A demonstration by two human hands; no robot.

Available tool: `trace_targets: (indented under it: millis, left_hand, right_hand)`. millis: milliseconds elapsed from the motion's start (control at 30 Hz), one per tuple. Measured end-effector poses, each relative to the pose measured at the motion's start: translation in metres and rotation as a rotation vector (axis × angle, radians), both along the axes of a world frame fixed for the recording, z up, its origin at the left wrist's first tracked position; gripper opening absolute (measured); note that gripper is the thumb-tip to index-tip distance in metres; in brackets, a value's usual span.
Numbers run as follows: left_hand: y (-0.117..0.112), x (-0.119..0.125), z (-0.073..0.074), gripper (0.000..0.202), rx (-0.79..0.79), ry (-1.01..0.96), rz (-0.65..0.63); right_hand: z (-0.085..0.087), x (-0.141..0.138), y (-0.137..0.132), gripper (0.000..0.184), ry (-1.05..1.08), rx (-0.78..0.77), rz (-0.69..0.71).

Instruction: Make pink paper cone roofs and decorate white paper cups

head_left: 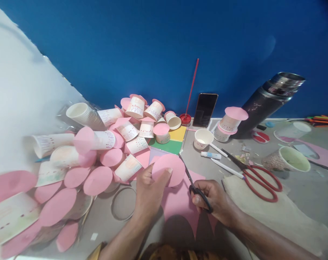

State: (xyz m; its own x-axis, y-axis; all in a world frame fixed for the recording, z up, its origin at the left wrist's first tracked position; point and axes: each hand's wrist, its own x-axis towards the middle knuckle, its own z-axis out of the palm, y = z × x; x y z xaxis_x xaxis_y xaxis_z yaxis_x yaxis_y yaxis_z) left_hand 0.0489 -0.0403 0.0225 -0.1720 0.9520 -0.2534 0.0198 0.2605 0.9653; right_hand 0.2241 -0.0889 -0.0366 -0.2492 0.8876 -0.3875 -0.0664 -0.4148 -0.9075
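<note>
My left hand (153,187) pinches a pink paper disc (173,166), thumb on its face and fingers behind. In my right hand (209,196) is a pair of small black-handled scissors (189,173), its blades pointing up and left beside the disc's right edge. Whether the blades touch the disc I cannot tell. Below both hands lies a pink paper sheet (177,202) with curved pieces cut from its lower edge. Left of my left hand rests a thin ring (123,203) on the table.
Many decorated paper cups (128,168) with pink discs heap up on the left. Larger red-handled scissors (261,180), a glue stick (211,155) and a white cup (203,139) lie to the right. A phone (205,110) and a dark flask (263,104) stand against the blue wall (153,47).
</note>
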Motion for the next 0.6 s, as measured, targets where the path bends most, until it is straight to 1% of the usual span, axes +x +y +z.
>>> trace_targets:
  millis: [100,167,267,367,600]
  left_hand:
    - [0.002,-0.004,-0.002,0.021,-0.02,0.0,-0.032]
    - [0.002,-0.006,-0.006,0.02,-0.038,-0.029,-0.046]
    - [0.003,-0.007,-0.014,0.021,-0.059,-0.171,-0.081]
    - [0.003,-0.005,-0.02,0.026,-0.064,-0.286,-0.107]
    - [0.001,-0.003,-0.024,0.025,-0.037,-0.264,-0.109]
  right_hand:
    - [-0.001,0.0,0.0,0.061,-0.012,0.001,-0.01]
    - [-0.001,0.0,0.0,0.063,-0.007,0.013,-0.014]
    - [-0.001,0.001,-0.001,0.067,0.025,0.032,0.003]
    - [0.001,0.002,-0.002,0.069,0.045,0.042,0.029]
    - [0.001,0.002,-0.003,0.068,0.066,0.044,0.018]
